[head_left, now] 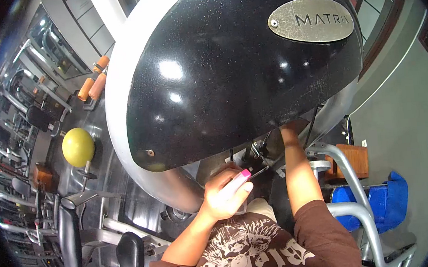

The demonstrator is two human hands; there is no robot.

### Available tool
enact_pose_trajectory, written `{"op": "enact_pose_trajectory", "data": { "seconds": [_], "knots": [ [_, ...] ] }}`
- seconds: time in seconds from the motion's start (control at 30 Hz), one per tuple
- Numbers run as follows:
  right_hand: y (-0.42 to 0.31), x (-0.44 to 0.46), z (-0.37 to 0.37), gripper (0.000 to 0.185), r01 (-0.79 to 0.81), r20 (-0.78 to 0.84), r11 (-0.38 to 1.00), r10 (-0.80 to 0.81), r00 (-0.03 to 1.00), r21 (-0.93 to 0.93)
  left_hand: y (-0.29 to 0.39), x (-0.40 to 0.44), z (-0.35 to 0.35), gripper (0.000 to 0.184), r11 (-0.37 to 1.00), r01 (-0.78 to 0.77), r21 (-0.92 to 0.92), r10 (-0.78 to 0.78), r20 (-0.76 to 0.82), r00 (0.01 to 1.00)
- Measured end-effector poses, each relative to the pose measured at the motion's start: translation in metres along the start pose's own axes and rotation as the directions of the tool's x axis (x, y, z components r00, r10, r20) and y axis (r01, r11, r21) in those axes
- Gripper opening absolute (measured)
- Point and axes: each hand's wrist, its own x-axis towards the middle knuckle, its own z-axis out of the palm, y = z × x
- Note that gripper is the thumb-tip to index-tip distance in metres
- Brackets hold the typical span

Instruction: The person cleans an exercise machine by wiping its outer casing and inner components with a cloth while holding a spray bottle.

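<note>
My left hand is closed around a screwdriver with a pink end on its handle. Its thin metal shaft points right, toward the dark metal mechanism under the machine's cover; I cannot tell whether the tip touches anything. My right arm reaches up beneath the lower edge of the glossy black cover, which bears an oval MATRIX plate. Of my right hand only the part near the wrist shows, and its fingers are hidden in shadow behind the cover.
A silver frame tube curves round the cover's left side. Grey tubular bars, a wooden box and a blue object stand at the right. On the left are a yellow ball, black pads and gym machines.
</note>
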Motion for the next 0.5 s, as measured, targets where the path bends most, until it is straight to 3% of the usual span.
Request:
{"op": "enact_pose_trajectory", "data": {
  "seconds": [0.2,0.5],
  "knots": [
    [0.005,-0.014,-0.006,0.029,-0.06,0.12,0.995,0.05,0.991,0.078,0.001,-0.008,0.0,0.02,0.996,-0.083,0.028,0.083,-0.029,0.996],
    [-0.015,0.092,-0.02,0.043,0.201,-0.039,0.978,-0.203,0.978,-0.052,0.002,-0.012,-0.007,0.025,0.996,-0.08,0.038,0.081,-0.036,0.996]
  ]
}}
